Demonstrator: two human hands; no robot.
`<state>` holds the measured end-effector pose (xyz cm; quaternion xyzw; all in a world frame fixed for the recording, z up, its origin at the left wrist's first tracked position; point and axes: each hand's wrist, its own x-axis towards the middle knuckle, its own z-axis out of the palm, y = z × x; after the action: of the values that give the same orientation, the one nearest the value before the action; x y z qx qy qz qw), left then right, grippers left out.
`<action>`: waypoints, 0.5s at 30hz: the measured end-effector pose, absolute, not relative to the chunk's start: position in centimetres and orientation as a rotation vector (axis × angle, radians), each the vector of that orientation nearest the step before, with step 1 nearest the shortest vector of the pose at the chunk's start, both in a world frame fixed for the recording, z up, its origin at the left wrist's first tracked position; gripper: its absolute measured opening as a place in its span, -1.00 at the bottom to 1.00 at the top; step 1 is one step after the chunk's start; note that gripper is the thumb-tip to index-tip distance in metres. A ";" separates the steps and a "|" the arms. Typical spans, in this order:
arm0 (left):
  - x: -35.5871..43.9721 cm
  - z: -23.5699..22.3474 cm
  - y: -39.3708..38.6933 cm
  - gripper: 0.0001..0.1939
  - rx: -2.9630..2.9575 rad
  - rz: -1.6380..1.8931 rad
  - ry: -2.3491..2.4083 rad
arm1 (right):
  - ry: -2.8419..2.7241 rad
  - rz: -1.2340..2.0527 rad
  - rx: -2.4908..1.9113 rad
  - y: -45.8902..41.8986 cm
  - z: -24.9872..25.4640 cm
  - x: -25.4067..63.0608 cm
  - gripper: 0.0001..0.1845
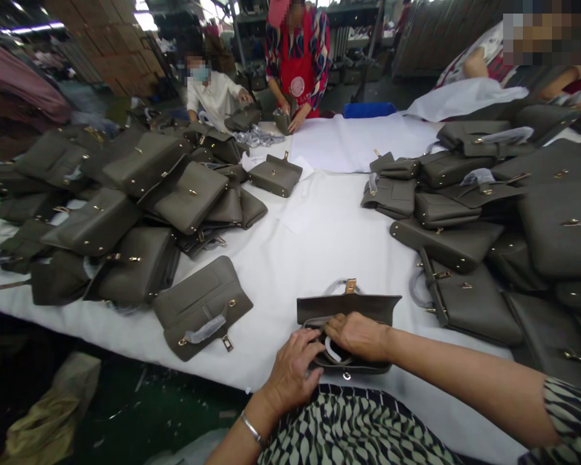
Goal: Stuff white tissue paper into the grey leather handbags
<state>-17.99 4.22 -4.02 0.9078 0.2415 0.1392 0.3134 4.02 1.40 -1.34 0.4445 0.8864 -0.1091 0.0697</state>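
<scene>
Dozens of taupe-grey leather handbags with gold clasps lie heaped on the far left [126, 194], and I read that pile as either waiting or finished; I cannot tell which from here. Just right of it, one flat grey bag with a wrapped handle [201, 310] lies alone on the white-covered counter [314, 245]. At the near edge sits the bag in hand, an open grey leather handbag with a raised flap and gold tab [348, 310], directly in front of me. My left hand [295, 371] is curled on its front edge, fingers gripping the mouth of the bag. My right hand [358, 336] presses down on the opening, fingers tucked over something white inside. I judge this bag to be midway through, its flap not yet closed. Further right, another stack of grey bags [489, 219] covers the counter. Across the counter two other people handle bags.
</scene>
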 end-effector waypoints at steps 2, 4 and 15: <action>-18.3 -4.0 4.4 -0.60 2.337 0.413 0.639 | 2.813 -0.293 1.198 1.0 -1.3 4.9 -0.65; -18.4 -4.2 4.5 -0.61 2.321 0.436 0.622 | 2.909 -0.314 1.110 0.9 -1.4 5.2 -0.64; -17.7 -4.2 4.5 -0.54 2.374 0.429 0.618 | 2.635 -0.445 1.261 0.9 -3.2 1.9 -0.89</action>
<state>-17.69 4.49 -4.19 0.9031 0.2353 0.1632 0.3201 1.93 0.92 -3.22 0.4250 0.8878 -0.1500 0.0932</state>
